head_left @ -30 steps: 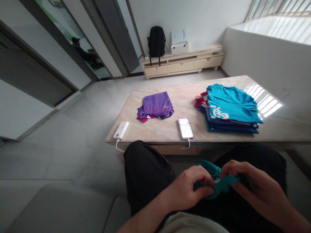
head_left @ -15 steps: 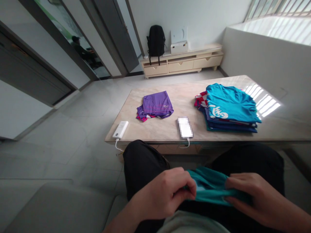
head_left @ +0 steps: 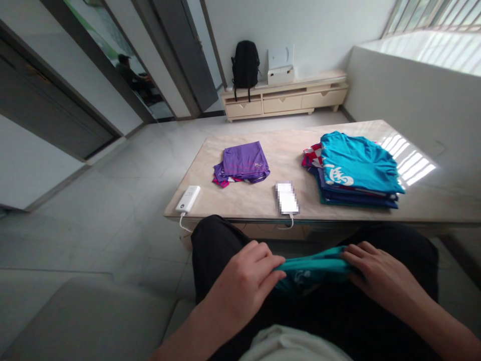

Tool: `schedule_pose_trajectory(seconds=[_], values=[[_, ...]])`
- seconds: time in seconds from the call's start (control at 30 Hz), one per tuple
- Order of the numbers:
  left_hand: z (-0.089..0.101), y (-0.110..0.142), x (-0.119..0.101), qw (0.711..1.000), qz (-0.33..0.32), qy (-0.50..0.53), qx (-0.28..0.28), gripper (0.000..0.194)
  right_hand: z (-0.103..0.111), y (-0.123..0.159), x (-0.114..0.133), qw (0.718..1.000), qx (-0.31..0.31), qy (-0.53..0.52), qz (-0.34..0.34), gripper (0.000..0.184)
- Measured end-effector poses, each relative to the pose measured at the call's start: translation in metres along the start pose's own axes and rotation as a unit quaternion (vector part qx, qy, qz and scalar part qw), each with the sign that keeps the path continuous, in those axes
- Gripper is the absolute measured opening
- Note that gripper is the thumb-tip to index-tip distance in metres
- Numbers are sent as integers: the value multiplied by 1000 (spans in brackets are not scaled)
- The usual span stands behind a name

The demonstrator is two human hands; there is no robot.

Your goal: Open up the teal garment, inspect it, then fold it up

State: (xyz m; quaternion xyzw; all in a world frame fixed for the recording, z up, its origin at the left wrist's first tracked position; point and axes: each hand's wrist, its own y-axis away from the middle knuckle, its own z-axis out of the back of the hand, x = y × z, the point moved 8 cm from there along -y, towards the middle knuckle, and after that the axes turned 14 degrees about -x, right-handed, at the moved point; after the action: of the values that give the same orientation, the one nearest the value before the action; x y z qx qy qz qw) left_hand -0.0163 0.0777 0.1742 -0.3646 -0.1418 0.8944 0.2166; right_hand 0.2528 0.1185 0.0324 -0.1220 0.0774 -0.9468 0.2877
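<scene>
The left hand (head_left: pixel 248 275) pinched one end of a teal cloth (head_left: pixel 317 266) between thumb and fingers; the right hand (head_left: pixel 379 271) grasped the other end. The cloth, bearing a pale print (head_left: pixel 301 276), was stretched between them above the lap (head_left: pixel 315 321), near the front edge of the table (head_left: pixel 240 203). On it, from left to right, lay a white power bank (head_left: pixel 188 199), a small purple-topped stack of clothes (head_left: pixel 246 159), a phone (head_left: pixel 287 198) with a cable (head_left: pixel 292 221) plugged in, and a larger pile of folded clothes (head_left: pixel 363 165), bright blue uppermost

Lane ahead of 2 hands (head_left: pixel 246 281) (head_left: pixel 379 273), between purple pile (head_left: pixel 245 160) and blue stack (head_left: pixel 361 163); phone (head_left: pixel 287 198) obstructs.
</scene>
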Motion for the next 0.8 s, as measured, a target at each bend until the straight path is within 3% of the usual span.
schedule_pose_trajectory(seconds=[0.1,0.2,0.37,0.57,0.8], values=[[8,-2,8,999,-8,-28,-17,13,25,-5,2,994,-99,28,22,29],[13,-4,10,1000,-16,-21,-2,6,44,-9,7,988,-146,36,38,30],[19,-6,-4,997,-63,23,40,12,50,-19,12,991,-120,0,64,27],[24,0,-18,988,-107,85,78,17,36,-29,2,995,-55,-71,44,19],[34,1,-2,990,-88,88,66,21,38,-33,-12,995,-72,-65,1,30]])
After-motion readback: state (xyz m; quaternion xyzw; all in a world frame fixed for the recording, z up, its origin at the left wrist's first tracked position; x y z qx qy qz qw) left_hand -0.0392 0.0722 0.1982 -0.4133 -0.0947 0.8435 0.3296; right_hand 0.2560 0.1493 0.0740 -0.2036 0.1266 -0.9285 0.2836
